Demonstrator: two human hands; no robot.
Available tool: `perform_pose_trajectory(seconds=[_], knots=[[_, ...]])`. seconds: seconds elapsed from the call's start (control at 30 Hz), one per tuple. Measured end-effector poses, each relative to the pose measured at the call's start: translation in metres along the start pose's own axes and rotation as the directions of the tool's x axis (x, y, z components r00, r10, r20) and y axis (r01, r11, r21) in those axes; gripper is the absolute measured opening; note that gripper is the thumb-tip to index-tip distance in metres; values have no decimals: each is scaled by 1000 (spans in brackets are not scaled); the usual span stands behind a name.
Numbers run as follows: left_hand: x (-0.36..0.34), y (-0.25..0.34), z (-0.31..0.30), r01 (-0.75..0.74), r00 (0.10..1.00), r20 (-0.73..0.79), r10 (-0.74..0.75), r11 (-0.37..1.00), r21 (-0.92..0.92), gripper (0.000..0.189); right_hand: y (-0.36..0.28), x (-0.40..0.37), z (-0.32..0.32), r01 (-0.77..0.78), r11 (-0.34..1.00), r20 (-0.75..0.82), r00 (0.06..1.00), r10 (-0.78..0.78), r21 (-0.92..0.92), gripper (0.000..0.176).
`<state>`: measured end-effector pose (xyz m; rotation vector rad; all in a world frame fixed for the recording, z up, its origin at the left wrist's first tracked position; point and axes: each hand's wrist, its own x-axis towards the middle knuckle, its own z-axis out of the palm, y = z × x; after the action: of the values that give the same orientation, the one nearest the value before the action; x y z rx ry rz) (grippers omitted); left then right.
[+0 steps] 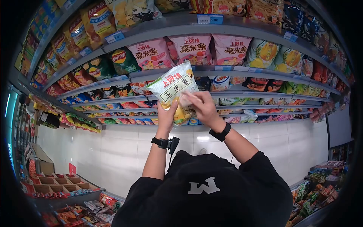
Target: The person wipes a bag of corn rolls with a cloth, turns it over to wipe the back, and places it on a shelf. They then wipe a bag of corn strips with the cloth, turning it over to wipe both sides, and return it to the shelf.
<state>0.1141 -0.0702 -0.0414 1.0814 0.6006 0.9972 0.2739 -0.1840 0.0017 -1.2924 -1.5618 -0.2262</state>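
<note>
A silver and yellow bag of corn snacks [174, 84] is held up in front of the shelves, tilted, its printed front facing me. My left hand [166, 115] grips the bag's lower left edge, with the thumb on the front and the other fingers hidden behind. Against the lower right of the bag's front, my right hand [205, 108] presses a small pale crumpled cloth [185, 100] under its fingertips. The cloth is mostly covered by the fingers. Black bands circle both wrists.
Curved shelves [151, 38] packed with snack bags stand ahead. Pink snack bags [194, 49] sit just beyond the held bag. A pale tiled floor [117, 147] lies below. A divided display box [60, 183] is at the lower left, and more packets [314, 198] are at the lower right.
</note>
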Motion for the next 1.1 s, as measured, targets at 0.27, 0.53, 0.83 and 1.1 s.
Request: perform_pose_trajectory(seconds=[0.27,0.53,0.83,1.1], knots=[[4,18,0,-16,998,-67,6,989,-147,63,1,-6,9,226,974,61,972,-225,-2,42],[7,28,6,-108,991,-102,91,978,-179,57,1,-2,8,136,990,-75,988,-137,-25,43],[9,30,21,-81,991,-126,40,939,-336,50,6,-5,15,-178,984,-359,917,174,24,45],[-4,25,25,-142,982,-147,119,978,-154,58,22,14,-2,-194,981,-280,942,188,4,37]])
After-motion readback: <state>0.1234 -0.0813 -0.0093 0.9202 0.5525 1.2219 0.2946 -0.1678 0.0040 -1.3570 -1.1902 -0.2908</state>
